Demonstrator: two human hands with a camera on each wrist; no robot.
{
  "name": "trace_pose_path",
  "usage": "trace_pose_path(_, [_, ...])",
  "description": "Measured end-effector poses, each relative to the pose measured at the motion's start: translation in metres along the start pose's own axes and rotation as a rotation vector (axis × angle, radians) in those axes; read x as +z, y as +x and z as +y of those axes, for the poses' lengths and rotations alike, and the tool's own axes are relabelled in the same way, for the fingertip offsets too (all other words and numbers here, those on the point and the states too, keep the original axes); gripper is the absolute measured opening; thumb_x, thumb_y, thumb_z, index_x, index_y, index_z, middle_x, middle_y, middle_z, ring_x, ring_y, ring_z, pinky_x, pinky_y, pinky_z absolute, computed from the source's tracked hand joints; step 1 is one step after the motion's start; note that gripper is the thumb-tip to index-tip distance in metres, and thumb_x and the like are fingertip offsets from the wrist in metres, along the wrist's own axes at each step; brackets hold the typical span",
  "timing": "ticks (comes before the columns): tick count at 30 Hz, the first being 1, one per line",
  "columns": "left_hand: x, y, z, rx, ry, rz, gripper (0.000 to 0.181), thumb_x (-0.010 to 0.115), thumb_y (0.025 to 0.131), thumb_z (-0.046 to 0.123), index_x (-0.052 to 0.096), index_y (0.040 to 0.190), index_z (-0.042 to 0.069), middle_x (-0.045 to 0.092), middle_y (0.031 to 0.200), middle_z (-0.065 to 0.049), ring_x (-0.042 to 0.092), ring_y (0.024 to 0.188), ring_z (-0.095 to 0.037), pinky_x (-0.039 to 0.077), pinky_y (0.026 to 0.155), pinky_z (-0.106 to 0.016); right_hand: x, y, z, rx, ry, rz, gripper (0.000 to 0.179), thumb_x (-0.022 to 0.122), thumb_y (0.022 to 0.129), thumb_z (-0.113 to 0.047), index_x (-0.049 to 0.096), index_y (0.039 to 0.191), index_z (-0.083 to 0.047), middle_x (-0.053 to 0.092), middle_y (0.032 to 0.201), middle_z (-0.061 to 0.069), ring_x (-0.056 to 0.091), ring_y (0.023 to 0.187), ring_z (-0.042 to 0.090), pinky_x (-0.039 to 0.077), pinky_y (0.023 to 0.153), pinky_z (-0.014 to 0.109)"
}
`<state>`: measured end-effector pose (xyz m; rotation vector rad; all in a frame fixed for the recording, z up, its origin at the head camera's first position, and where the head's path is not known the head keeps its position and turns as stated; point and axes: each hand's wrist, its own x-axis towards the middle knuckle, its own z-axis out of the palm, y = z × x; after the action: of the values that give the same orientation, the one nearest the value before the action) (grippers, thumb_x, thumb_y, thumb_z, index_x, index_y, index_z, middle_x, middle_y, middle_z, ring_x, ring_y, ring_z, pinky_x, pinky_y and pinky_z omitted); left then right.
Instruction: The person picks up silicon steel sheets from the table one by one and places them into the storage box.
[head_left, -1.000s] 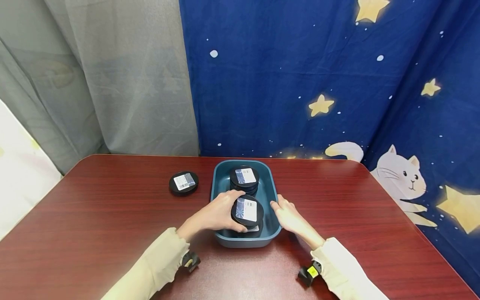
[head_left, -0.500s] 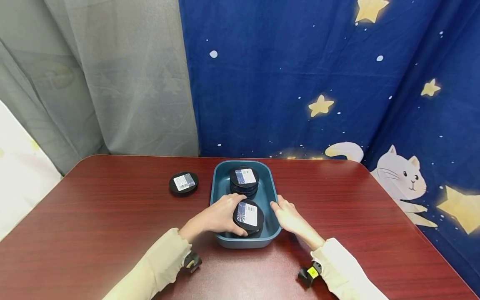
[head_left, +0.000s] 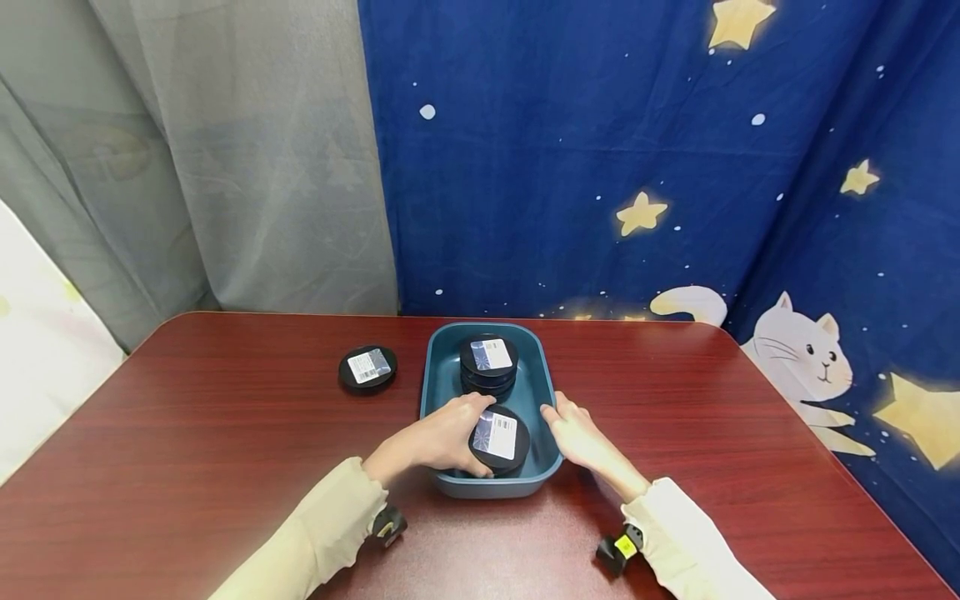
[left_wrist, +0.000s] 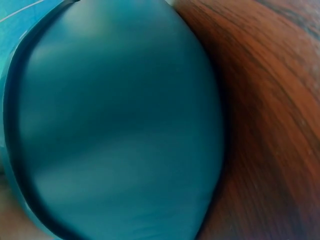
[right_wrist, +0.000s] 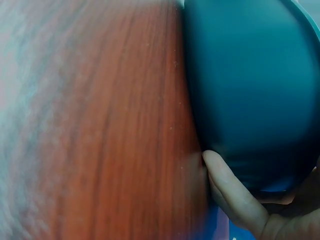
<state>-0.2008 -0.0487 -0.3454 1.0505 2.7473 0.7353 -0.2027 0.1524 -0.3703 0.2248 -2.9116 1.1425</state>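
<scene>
A blue-green rectangular box stands on the table. Inside its near end, my left hand grips a flat round black disc with a white-and-blue label, thumb and fingers curled about its edge. What lies under this disc is mostly hidden. Toward the box's far end is a stack of similar black discs. My right hand holds the box by its right side; in the right wrist view, fingers press the outer wall. The left wrist view is filled mostly by the box's outside wall.
Another labelled black disc lies on the reddish wood table, left of the box. Behind the table's far edge hang a grey curtain and a blue star-patterned curtain.
My left hand has lowered the disc and shifted it slightly toward me, so it now covers the pale label that showed beneath it. The right hand has stayed at the box's side.
</scene>
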Motion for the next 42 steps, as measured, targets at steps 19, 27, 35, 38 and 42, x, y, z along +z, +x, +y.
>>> trace_pose_path(19, [0.0033, -0.0004, 0.0029, -0.026, 0.08, -0.043, 0.08, 0.082, 0.059, 0.022, 0.041, 0.122, -0.006, 0.05, 0.111, -0.014, 0.046, 0.101, -0.025, 0.04, 0.088, -0.038, 0.0014, -0.0002, 0.0002, -0.007, 0.001, 0.0, 0.024, 0.04, 0.089, -0.013, 0.05, 0.103, 0.004, 0.057, 0.093, 0.017, 0.054, 0.091, 0.03, 0.041, 0.08, 0.045])
trace_pose_path(27, [0.004, -0.0013, 0.0037, -0.032, 0.067, -0.064, 0.08, 0.081, 0.06, 0.019, 0.039, 0.124, -0.004, 0.049, 0.112, -0.012, 0.045, 0.101, -0.025, 0.039, 0.088, -0.038, 0.0007, -0.0004, 0.0006, -0.001, 0.004, -0.001, 0.024, 0.04, 0.09, -0.013, 0.05, 0.103, 0.004, 0.057, 0.094, 0.017, 0.055, 0.091, 0.03, 0.042, 0.08, 0.045])
trace_pose_path(35, [0.0048, -0.0012, 0.0036, -0.007, 0.089, -0.058, 0.08, 0.081, 0.06, 0.019, 0.039, 0.125, -0.004, 0.048, 0.11, -0.012, 0.046, 0.101, -0.025, 0.04, 0.087, -0.037, 0.0009, -0.0004, 0.0006, -0.002, 0.0, -0.001, 0.024, 0.04, 0.09, -0.013, 0.049, 0.103, 0.005, 0.057, 0.094, 0.018, 0.054, 0.091, 0.031, 0.042, 0.08, 0.045])
trace_pose_path(38, [0.0037, -0.0011, 0.004, -0.009, 0.089, -0.066, 0.082, 0.081, 0.061, 0.02, 0.038, 0.127, -0.004, 0.047, 0.112, -0.013, 0.044, 0.103, -0.025, 0.04, 0.088, -0.037, 0.001, 0.0001, 0.0006, -0.006, -0.003, 0.003, 0.024, 0.04, 0.09, -0.013, 0.05, 0.103, 0.004, 0.057, 0.093, 0.018, 0.054, 0.09, 0.031, 0.042, 0.079, 0.045])
trace_pose_path(42, [0.0006, -0.0021, 0.0042, -0.014, 0.079, -0.079, 0.085, 0.08, 0.062, 0.02, 0.035, 0.13, -0.003, 0.044, 0.119, -0.015, 0.042, 0.108, -0.026, 0.038, 0.091, -0.038, 0.0005, 0.0006, 0.0006, -0.004, -0.002, 0.003, 0.023, 0.04, 0.09, -0.013, 0.05, 0.102, 0.004, 0.057, 0.092, 0.017, 0.054, 0.09, 0.03, 0.042, 0.079, 0.045])
